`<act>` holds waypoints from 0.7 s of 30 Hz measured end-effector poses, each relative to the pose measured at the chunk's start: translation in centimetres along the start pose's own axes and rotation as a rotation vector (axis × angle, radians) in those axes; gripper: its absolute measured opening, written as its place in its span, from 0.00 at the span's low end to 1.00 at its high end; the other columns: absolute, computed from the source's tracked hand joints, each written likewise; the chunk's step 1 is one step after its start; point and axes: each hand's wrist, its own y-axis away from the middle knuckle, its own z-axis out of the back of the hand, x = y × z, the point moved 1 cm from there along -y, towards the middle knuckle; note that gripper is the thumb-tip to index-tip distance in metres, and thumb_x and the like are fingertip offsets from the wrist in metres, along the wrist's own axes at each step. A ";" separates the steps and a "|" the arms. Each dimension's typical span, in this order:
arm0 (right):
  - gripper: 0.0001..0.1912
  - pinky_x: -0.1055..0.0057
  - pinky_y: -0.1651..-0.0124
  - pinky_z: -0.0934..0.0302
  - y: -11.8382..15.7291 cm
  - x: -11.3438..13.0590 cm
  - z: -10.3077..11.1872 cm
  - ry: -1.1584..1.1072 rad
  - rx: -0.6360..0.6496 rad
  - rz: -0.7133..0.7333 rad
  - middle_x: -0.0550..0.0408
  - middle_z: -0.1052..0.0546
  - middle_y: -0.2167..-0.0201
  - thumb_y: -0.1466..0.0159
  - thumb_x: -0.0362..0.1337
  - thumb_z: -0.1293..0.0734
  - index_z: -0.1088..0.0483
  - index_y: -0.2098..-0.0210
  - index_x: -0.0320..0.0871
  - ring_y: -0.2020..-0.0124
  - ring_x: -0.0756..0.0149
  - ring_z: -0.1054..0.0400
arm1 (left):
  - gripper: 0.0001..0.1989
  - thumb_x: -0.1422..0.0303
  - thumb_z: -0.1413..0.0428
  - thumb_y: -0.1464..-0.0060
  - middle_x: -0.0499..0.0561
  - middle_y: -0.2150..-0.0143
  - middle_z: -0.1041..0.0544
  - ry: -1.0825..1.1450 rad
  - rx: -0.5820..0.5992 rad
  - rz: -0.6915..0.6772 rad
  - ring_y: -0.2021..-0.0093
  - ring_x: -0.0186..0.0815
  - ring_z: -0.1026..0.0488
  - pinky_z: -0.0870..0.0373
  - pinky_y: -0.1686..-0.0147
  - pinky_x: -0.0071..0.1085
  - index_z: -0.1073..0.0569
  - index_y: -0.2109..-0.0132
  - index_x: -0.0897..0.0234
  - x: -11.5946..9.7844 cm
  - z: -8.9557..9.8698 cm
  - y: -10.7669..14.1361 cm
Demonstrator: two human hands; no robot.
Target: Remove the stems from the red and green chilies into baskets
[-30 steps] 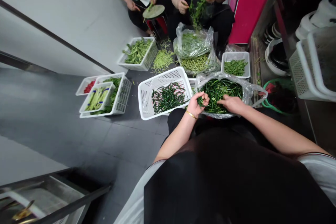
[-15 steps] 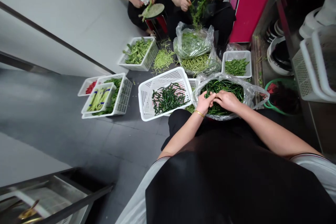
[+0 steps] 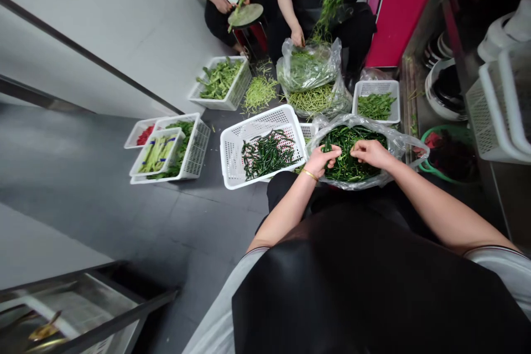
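Observation:
A clear plastic bag (image 3: 400, 146) full of long, dark green chili peppers (image 3: 350, 168) lies open in front of my lap. Over its left side, my left hand (image 3: 319, 161) is closed around a few green chili peppers, their ends sticking up past the fingers. My right hand (image 3: 371, 154) hovers over the bag's right part, thumb and fingertips pinched together; whatever is between them is too small to make out. To the left, a white perforated basket (image 3: 233, 146) holds a loose heap of green chili peppers (image 3: 269, 156).
Opposite, two people handle greens, one beside a round stool (image 3: 251, 14). Between us are bags of cut stems (image 3: 313, 100), a basket of leafy greens (image 3: 224, 104) and a small white basket (image 3: 376, 86). Stacked baskets (image 3: 199, 149) stand left; a green basin (image 3: 427, 166) sits right.
My hands, together before, have moved apart, the right one shifting rightward. The left still holds chili peppers. Across from me, one person's hand has dropped to the bag while the other lifts greens.

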 end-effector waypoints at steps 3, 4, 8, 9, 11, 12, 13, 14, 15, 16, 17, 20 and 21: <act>0.13 0.72 0.70 0.40 0.2 1.3 1.1 -0.104 -0.076 -0.023 0.57 0.26 0.77 0.36 0.46 0.37 0.33 0.69 0.42 0.76 0.67 0.33 | 0.16 0.70 0.30 0.63 0.40 0.83 0.36 -0.224 -0.012 0.009 0.85 0.22 0.43 0.51 0.83 0.22 0.29 0.70 0.68 1.1 -1.6 -0.9; 0.12 0.71 0.69 0.40 0.4 2.0 1.1 -0.033 -0.126 -0.009 0.54 0.25 0.74 0.36 0.44 0.38 0.33 0.68 0.42 0.73 0.66 0.32 | 0.15 0.71 0.31 0.62 0.40 0.84 0.37 -0.263 -0.020 0.015 0.85 0.22 0.43 0.51 0.84 0.23 0.30 0.72 0.68 1.3 -2.0 -1.0; 0.13 0.69 0.65 0.41 1.1 4.0 -0.2 0.479 -0.222 -0.016 0.41 0.26 0.56 0.32 0.37 0.43 0.30 0.57 0.38 0.63 0.60 0.30 | 0.14 0.70 0.33 0.57 0.41 0.85 0.37 -0.232 -0.091 0.059 0.86 0.22 0.45 0.54 0.85 0.23 0.33 0.75 0.67 0.9 -1.7 -0.6; 0.15 0.69 0.66 0.42 1.2 4.1 -1.0 0.585 -0.149 -0.012 0.40 0.28 0.53 0.31 0.36 0.45 0.31 0.53 0.38 0.62 0.60 0.30 | 0.14 0.69 0.34 0.56 0.42 0.84 0.36 -0.169 -0.098 0.071 0.86 0.22 0.44 0.53 0.86 0.23 0.33 0.75 0.67 0.6 -1.2 -0.3; 0.17 0.70 0.66 0.44 1.5 3.9 -2.8 0.722 0.080 0.058 0.41 0.29 0.51 0.30 0.36 0.46 0.31 0.47 0.43 0.62 0.62 0.30 | 0.13 0.67 0.35 0.56 0.44 0.81 0.35 -0.005 -0.092 0.100 0.84 0.23 0.41 0.51 0.85 0.22 0.32 0.74 0.67 -0.2 0.0 0.2; 0.17 0.71 0.66 0.44 1.6 3.6 -3.7 0.762 0.191 0.110 0.42 0.29 0.51 0.30 0.36 0.46 0.31 0.47 0.45 0.62 0.62 0.30 | 0.13 0.66 0.36 0.55 0.44 0.80 0.34 0.075 -0.083 0.114 0.83 0.23 0.40 0.50 0.85 0.22 0.33 0.74 0.67 -0.6 0.6 0.4; 0.17 0.71 0.65 0.44 1.5 3.3 -4.4 0.788 0.270 0.156 0.43 0.29 0.51 0.30 0.35 0.45 0.30 0.48 0.46 0.61 0.62 0.31 | 0.13 0.66 0.37 0.55 0.45 0.80 0.34 0.135 -0.072 0.130 0.82 0.24 0.38 0.49 0.85 0.22 0.33 0.74 0.67 -1.0 1.1 0.6; 0.17 0.71 0.64 0.45 1.4 3.0 -4.8 0.805 0.307 0.183 0.42 0.29 0.52 0.30 0.34 0.45 0.29 0.49 0.46 0.60 0.62 0.31 | 0.12 0.66 0.37 0.55 0.46 0.79 0.33 0.170 -0.059 0.146 0.81 0.24 0.37 0.48 0.84 0.21 0.33 0.74 0.67 -1.2 1.5 0.8; 0.17 0.71 0.64 0.45 1.3 2.6 -4.8 0.815 0.303 0.187 0.42 0.29 0.53 0.30 0.34 0.46 0.28 0.50 0.45 0.60 0.62 0.31 | 0.11 0.66 0.38 0.55 0.46 0.78 0.32 0.181 -0.041 0.157 0.80 0.25 0.36 0.48 0.84 0.21 0.32 0.73 0.68 -1.4 1.9 0.9; 0.17 0.71 0.64 0.45 1.1 2.3 -4.4 0.817 0.267 0.174 0.41 0.29 0.54 0.30 0.35 0.46 0.28 0.51 0.44 0.60 0.61 0.31 | 0.10 0.67 0.39 0.55 0.47 0.77 0.31 0.173 -0.023 0.162 0.80 0.26 0.34 0.47 0.84 0.21 0.31 0.72 0.68 -1.5 2.1 0.9; 0.18 0.71 0.65 0.45 0.9 2.0 -3.5 0.811 0.217 0.152 0.41 0.29 0.54 0.29 0.36 0.47 0.28 0.51 0.43 0.61 0.61 0.31 | 0.09 0.68 0.38 0.56 0.48 0.77 0.30 0.158 -0.009 0.162 0.79 0.26 0.33 0.45 0.83 0.22 0.30 0.70 0.68 -1.4 2.2 0.9; 0.20 0.71 0.68 0.46 0.8 1.6 -0.1 0.777 0.069 0.056 0.43 0.29 0.53 0.28 0.40 0.48 0.28 0.50 0.44 0.62 0.62 0.31 | 0.12 0.71 0.37 0.60 0.46 0.77 0.30 0.148 -0.010 0.130 0.79 0.27 0.33 0.41 0.81 0.22 0.31 0.67 0.67 -1.0 1.9 0.5; 0.20 0.71 0.68 0.47 1.0 1.6 0.8 0.774 0.046 0.030 0.43 0.29 0.53 0.29 0.40 0.48 0.28 0.49 0.45 0.63 0.62 0.31 | 0.14 0.71 0.36 0.60 0.44 0.77 0.31 0.161 -0.021 0.120 0.79 0.27 0.33 0.40 0.81 0.22 0.32 0.66 0.66 -0.8 1.7 0.4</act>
